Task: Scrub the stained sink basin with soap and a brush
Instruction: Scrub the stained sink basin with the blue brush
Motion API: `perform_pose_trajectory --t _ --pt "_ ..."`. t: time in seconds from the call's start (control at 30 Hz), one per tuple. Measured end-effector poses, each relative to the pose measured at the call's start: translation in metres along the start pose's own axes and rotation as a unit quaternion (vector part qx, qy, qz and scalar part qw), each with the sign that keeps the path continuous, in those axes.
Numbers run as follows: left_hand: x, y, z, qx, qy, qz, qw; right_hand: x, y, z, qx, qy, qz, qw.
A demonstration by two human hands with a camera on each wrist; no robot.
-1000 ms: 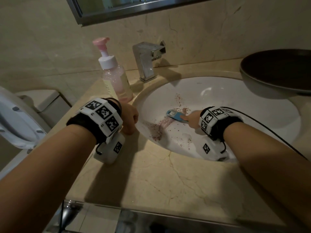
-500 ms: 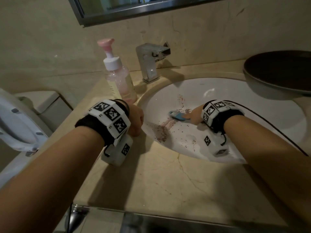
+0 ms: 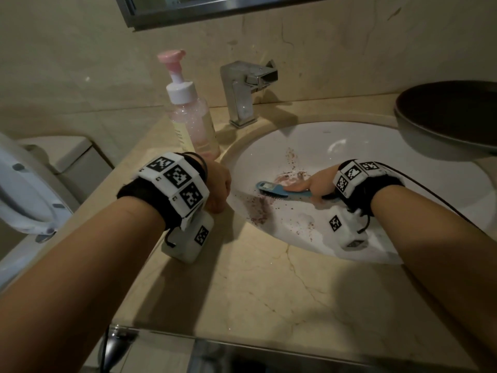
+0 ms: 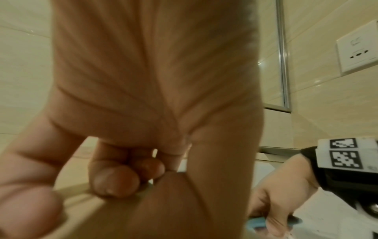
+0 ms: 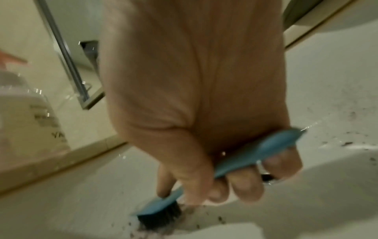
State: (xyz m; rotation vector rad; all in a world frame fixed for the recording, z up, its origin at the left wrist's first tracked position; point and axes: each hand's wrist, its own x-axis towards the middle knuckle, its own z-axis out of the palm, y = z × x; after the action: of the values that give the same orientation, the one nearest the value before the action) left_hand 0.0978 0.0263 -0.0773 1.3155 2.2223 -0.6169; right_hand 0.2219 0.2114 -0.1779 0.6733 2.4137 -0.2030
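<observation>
Brush point(image 3: 282, 191) has slid a bit further left across the sink basin point(image 3: 403, 146) compared with a second ago, when the head sat closer to the middle patch of stain; now the dark bristles are down on the white surface between the two reddish smears, right by the bigger blotch point(image 3: 258, 208) on the left wall. So the scrubbing stroke looks like it's working outward toward that patch, which I'd guess is the next bit to get hit. The right hand point(image 3: 320, 184) is wrapped around the blue handle, index finger laid straight along the back of it, pressing down; the wrist view shows the other fingers curled under the handle. The left hand point(image 3: 217, 187) hasn't really moved, it's parked on the counter edge point(image 3: 269, 278) at the basin's rim with fingers curled in and nothing in them. Plenty of specks and pink smearing left, plus a little foam point(image 3: 306, 219) near the front, so this is nowhere near done imo. Around it: pink pump soap bottle point(image 3: 192, 122) just behind the left hand, chrome faucet point(image 3: 243, 95) at the back, a dark bowl point(image 3: 451, 117) on the right rim. Nothing's actually blocking the brush, though the soap bottle is close to the left hand.
</observation>
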Motion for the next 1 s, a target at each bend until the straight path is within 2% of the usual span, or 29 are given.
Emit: perform_pose_trajectory --t 0.07,0.17,0.23,0.3,0.37,0.47,0.53,0.57,0.67,0.73,0.9,1.0 --pt "0.001 0.0 0.0 0.007 0.0 -0.002 1.0 -0.01 0.003 -0.005 0.078 0.037 0.002 0.996" --pt "0.002 0.0 0.0 0.005 -0.004 0.001 1.0 -0.01 0.017 -0.008 0.117 0.184 0.028 0.976" --pt "0.001 -0.003 0.001 0.009 0.002 -0.001 1.0 -0.01 0.025 -0.009 0.072 0.281 0.077 0.954" --pt "0.001 -0.003 0.001 0.007 0.003 0.001 1.0 -0.006 0.034 -0.007 0.007 0.336 0.119 0.934" --pt "0.001 -0.004 0.001 0.004 0.006 0.003 1.0 -0.003 0.037 -0.005 -0.042 0.338 0.134 0.931" --pt "0.001 -0.003 0.001 0.009 0.008 0.0 1.0 0.001 0.043 0.002 -0.159 0.284 0.15 0.934" --pt "0.001 -0.002 0.0 0.012 0.008 -0.002 1.0 -0.001 0.045 0.002 -0.198 0.263 0.151 0.932" --pt "0.002 -0.003 0.0 0.012 0.006 -0.002 1.0 -0.003 0.045 0.001 -0.197 0.278 0.147 0.929" --pt "0.002 -0.002 -0.001 0.012 0.003 0.0 1.0 -0.006 0.042 -0.005 -0.153 0.389 0.122 0.9" --pt "0.002 -0.001 0.0 0.012 0.003 0.0 1.0 -0.005 0.04 -0.007 -0.148 0.414 0.122 0.89" --pt "0.0 0.0 -0.002 -0.007 -0.004 -0.001 1.0 -0.003 0.04 -0.004 -0.247 0.306 0.141 0.909" --pt "-0.001 0.001 -0.002 -0.009 0.003 -0.006 1.0 -0.004 0.04 -0.006 -0.192 0.33 0.141 0.913"
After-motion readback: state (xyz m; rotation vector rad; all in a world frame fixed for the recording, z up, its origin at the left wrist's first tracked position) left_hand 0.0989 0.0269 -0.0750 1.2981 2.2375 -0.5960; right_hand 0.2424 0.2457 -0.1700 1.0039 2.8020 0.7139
